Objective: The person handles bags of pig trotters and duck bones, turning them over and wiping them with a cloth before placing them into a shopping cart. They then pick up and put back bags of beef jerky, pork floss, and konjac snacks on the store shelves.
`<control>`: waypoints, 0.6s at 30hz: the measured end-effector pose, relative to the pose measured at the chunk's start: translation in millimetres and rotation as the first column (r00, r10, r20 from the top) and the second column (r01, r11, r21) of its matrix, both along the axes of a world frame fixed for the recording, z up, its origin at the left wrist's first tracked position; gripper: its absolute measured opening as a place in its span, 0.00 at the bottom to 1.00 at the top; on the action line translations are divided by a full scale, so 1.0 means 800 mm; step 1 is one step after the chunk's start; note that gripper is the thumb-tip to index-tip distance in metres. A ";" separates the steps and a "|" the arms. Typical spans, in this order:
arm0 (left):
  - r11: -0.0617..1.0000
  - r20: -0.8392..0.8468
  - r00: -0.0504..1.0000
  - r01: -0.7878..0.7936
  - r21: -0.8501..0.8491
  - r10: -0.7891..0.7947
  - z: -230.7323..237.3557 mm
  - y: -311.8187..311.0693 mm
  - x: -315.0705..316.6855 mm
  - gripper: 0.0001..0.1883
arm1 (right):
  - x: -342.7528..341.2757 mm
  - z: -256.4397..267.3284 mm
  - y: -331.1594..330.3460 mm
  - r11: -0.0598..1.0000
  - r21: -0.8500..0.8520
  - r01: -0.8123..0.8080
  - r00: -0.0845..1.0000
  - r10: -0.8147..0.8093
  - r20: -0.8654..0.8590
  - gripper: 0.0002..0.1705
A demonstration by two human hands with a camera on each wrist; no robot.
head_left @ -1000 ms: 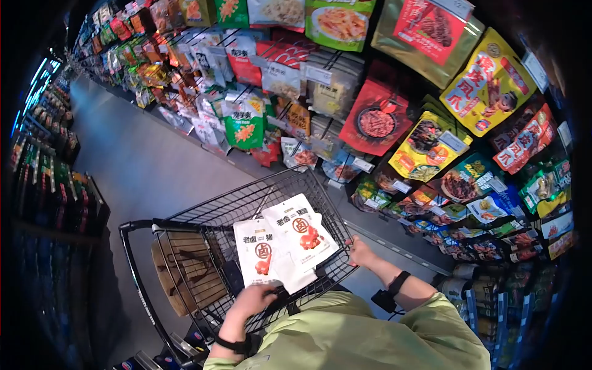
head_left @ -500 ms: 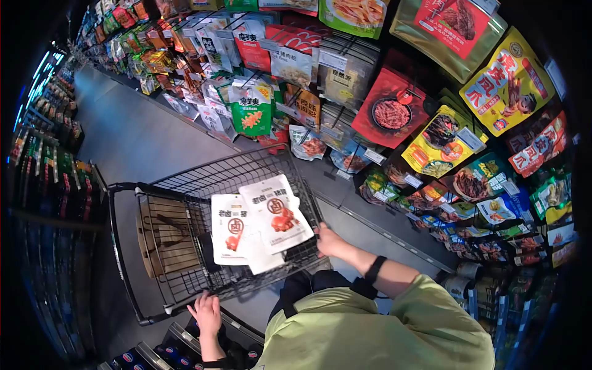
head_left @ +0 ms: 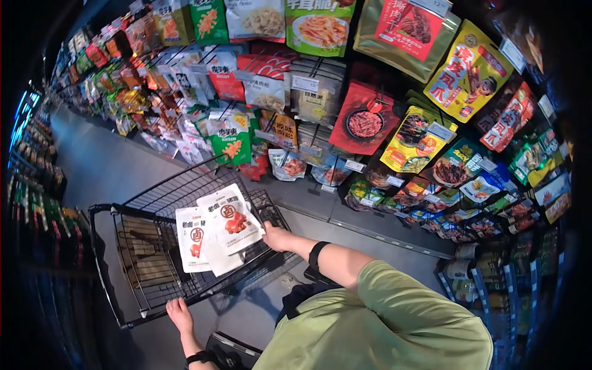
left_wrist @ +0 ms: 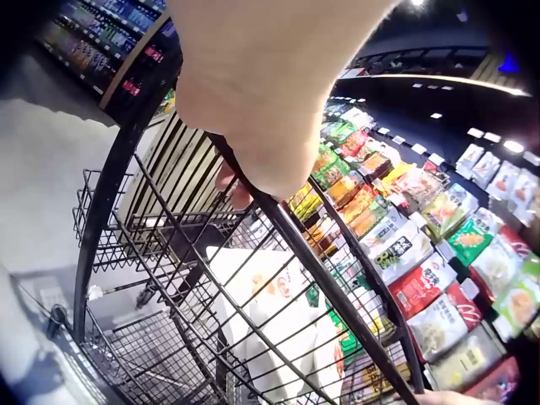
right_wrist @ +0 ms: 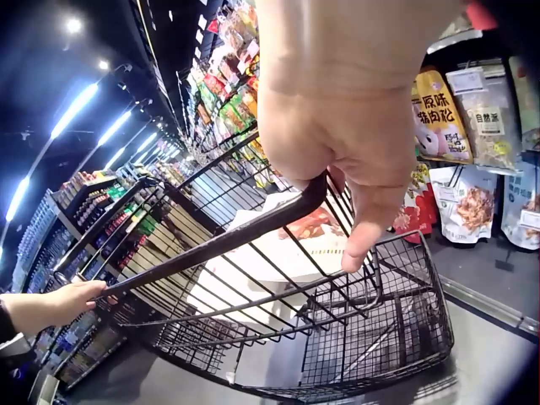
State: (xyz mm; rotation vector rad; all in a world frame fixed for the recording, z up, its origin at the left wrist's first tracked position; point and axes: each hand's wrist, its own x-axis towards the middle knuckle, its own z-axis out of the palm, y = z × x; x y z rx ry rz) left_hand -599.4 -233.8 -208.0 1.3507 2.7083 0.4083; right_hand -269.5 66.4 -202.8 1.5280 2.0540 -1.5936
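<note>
A black wire shopping cart (right_wrist: 219,245) stands in front of me, angled to the left in the head view. My right hand (head_left: 277,237) grips the corner of its rim, thumb pointing down in the right wrist view. My left hand (head_left: 179,316) holds the near side rim closer to the handle; fingertips (left_wrist: 239,194) show beneath the bar in the left wrist view. White food pouches with red print and a meat picture lie overlapping in the basket, one pouch (head_left: 194,240) on the left and another pouch (head_left: 229,219) on top at the right.
Hanging snack bags, among them a red pouch (head_left: 364,117) and a yellow pouch (head_left: 472,71), fill the shelves ahead and to the right. Dark bottle shelves (head_left: 37,216) line the left. Grey floor (head_left: 92,154) runs between them. A slatted wooden panel (head_left: 145,253) shows at the cart's handle end.
My left hand has gone from over the pouches, past the cart's corner with fingers spread, to the near rim. Cart and right hand have shifted left in the head view.
</note>
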 end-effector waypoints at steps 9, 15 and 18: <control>0.977 -0.052 0.982 -0.184 -0.106 0.180 -0.006 0.036 -0.047 0.15 | 0.130 -0.036 0.021 0.963 0.258 0.083 0.971 -0.020 -0.239 0.24; 0.915 -0.025 0.957 -0.285 -0.287 0.290 0.027 0.105 -0.027 0.14 | 0.264 -0.007 0.090 0.789 0.343 0.510 0.854 -0.417 -0.310 0.19; 0.992 -0.092 0.990 -0.103 0.075 0.110 0.042 0.161 0.015 0.16 | 0.286 0.056 0.149 0.617 0.347 0.707 0.668 -0.422 -0.613 0.19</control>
